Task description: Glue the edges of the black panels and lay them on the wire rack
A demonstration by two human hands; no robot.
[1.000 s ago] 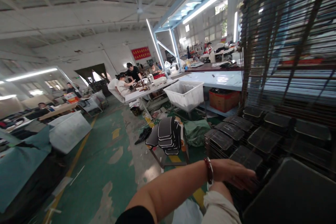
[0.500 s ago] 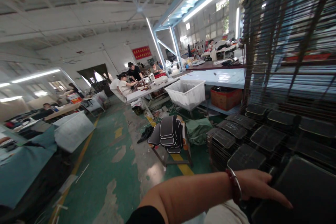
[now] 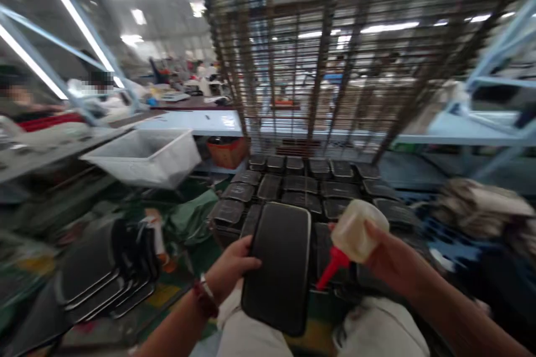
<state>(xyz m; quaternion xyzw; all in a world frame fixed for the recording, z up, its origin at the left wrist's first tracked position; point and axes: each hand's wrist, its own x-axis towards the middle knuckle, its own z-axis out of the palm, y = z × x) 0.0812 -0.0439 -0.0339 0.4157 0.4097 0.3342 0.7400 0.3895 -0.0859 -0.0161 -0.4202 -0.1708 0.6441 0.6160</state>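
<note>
A flat black panel (image 3: 278,268) with rounded corners and a thin pale edge stands tilted above my lap. My left hand (image 3: 232,268) grips its left side, thumb on the front face, fingers hidden behind. In my right hand (image 3: 379,248) is a yellowish squeeze bottle (image 3: 355,228), tipped so its red nozzle (image 3: 333,270) points down and left. The nozzle tip is just right of the panel, apart from it. Behind both hands lie several rows of stacked black panels (image 3: 301,184) much like the held one.
A tall wire rack (image 3: 310,56) rises behind the stacks. To the left are a white plastic bin (image 3: 154,159), a green cloth (image 3: 195,215) and a draped pile of dark panels (image 3: 92,268). An orange box (image 3: 228,150) sits under the blue table; folded cloth (image 3: 481,209) lies at right.
The view has swung right. My left hand, earlier reaching onto a panel at the lower right, now holds one up over my lap. My right hand and the bottle have come into view.
</note>
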